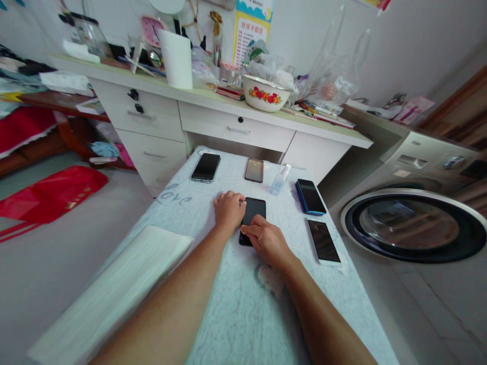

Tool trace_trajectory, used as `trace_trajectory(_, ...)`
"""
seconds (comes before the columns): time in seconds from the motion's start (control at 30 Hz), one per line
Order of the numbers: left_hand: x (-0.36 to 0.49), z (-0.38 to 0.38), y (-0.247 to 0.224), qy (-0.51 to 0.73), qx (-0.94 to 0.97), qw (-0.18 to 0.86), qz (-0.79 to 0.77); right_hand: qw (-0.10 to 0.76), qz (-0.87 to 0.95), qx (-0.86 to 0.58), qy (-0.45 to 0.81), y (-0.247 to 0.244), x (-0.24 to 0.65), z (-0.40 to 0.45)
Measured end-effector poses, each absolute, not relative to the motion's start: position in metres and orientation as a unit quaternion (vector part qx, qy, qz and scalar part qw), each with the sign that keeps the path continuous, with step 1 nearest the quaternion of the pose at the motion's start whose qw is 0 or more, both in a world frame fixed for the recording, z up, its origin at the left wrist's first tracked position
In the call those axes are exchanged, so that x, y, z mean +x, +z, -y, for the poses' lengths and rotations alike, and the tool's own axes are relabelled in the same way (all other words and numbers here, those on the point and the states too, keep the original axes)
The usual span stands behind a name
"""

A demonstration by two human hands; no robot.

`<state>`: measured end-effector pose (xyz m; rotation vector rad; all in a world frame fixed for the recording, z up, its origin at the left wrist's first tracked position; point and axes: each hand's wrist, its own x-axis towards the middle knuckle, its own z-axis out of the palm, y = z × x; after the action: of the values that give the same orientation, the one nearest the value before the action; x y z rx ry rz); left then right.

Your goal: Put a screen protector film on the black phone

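A dark smartphone (255,206) lies screen up on the cloth-covered table. My left hand (229,210) is closed at its upper left edge, fingers curled against the side and steadying it. Over the lower half of the screen, my right hand (268,241) is bent with thumb and fingers pinched together; whatever they may hold is hidden. Just beyond the phone are a brownish phone case (254,170) and a small clear spray bottle (280,180). Another black phone (206,167) rests at the far left, while a blue-edged phone (311,196) and a white phone (324,242) lie to the right.
A folded whitish cloth or paper stack (125,284) lies along the table's left side. Behind stands a white drawer desk (236,124) carrying a flowered bowl (267,94) and a paper roll (175,60). At right is a washing machine (399,157); a red bag (57,195) lies on the floor.
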<state>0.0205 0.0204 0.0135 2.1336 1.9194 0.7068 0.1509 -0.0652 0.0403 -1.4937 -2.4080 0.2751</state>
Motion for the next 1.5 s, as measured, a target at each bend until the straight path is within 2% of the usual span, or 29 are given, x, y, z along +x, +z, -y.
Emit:
trace_trajectory(0.23,0.022,-0.027,0.011,0.231,0.737,0.083,-0.63,0.122,0.867,-0.473,0.103,0.043,0.151,0.08)
trace_trajectory(0.53,0.022,-0.028,0.012,0.23,0.736,0.087,-0.631,0.136,0.865,-0.471,0.108,0.046,0.159,0.081)
trace_trajectory(0.9,0.023,-0.028,0.012,0.225,0.73,0.099,-0.638,0.158,0.807,-0.566,0.057,0.036,0.162,0.066)
trace_trajectory(1.5,0.022,-0.029,0.009,0.222,0.739,0.083,-0.631,0.134,0.878,-0.438,0.14,0.048,0.167,0.08)
